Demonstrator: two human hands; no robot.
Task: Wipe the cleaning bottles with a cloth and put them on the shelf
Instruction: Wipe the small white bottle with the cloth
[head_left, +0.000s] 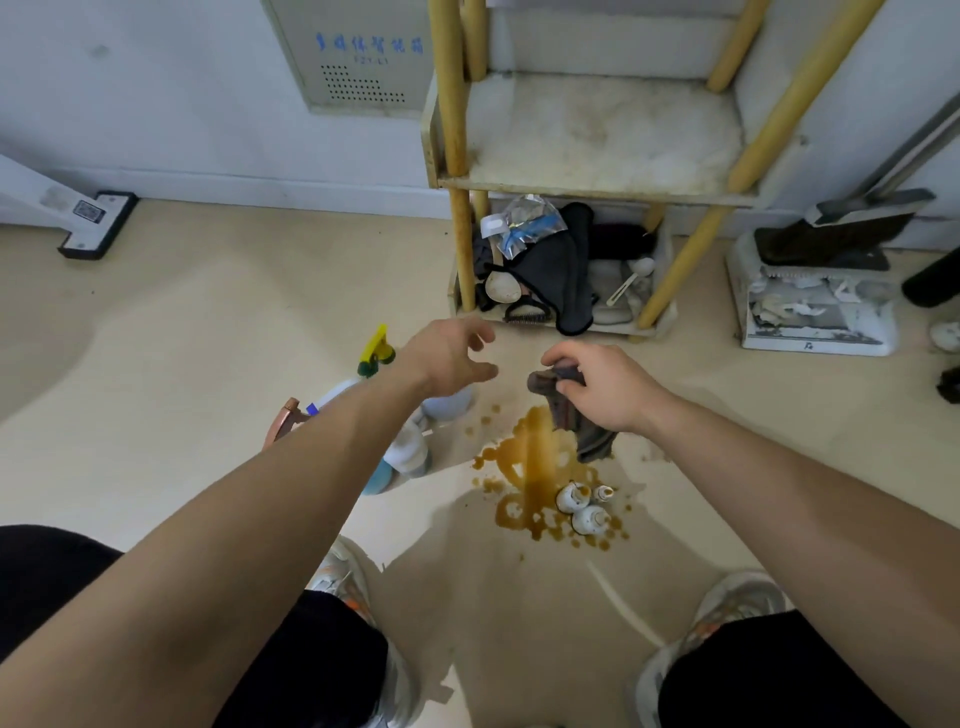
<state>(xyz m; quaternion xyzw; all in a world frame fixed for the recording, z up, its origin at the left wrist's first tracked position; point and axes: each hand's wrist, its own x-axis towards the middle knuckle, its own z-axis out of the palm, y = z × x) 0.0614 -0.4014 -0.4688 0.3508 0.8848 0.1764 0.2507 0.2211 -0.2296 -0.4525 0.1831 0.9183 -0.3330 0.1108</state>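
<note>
A person's two bare arms reach out over a beige floor. The left hand (452, 358) hovers with fingers spread and slightly curved, holding nothing. At its three o'clock, close by, the right hand (605, 387) pinches a crumpled grey cloth (569, 415), which hangs above a brown spill (535, 462). At the left hand's seven o'clock, partly hidden under the forearm, stand the cleaning bottles (410, 452), among them a spray bottle (375, 353) with a yellow trigger. Three small white bottles (584, 506) stand in the spill, at the right hand's six o'clock. At twelve o'clock stands a yellow-poled shelf (597, 135).
</note>
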